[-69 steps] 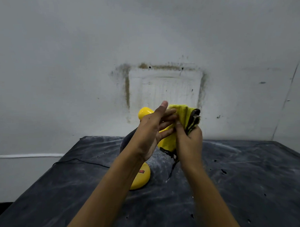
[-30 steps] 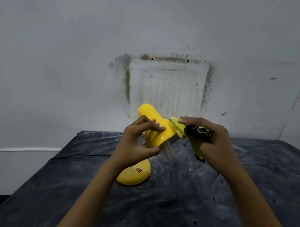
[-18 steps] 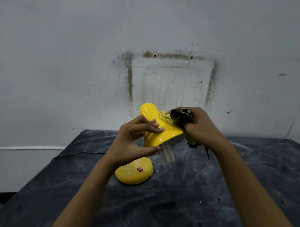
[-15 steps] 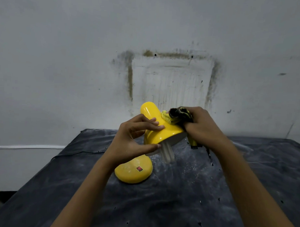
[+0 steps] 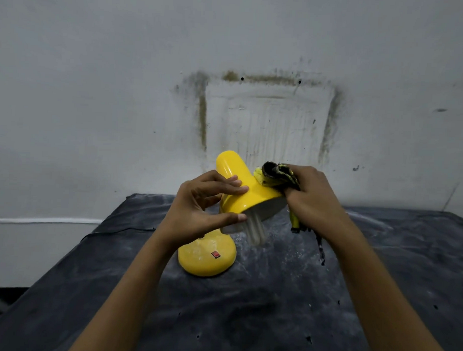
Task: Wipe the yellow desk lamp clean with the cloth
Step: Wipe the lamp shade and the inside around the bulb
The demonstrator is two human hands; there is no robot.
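Cloth (image 5: pixel 275 175) bunched in right hand (image 5: pixel 311 196), mid-frame, pressing shade (image 5: pixel 250 194) upper right; left hand (image 5: pixel 197 211) pinches shade's left rim w/ fingertips.

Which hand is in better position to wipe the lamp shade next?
The right hand: it grips the cloth, pressed on the lamp shade. The left hand has no cloth and steadies the shade.

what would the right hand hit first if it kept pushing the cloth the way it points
Likely the left hand's fingers on the lamp shade, after the right hand slides the cloth leftward across it; depth is unclear.
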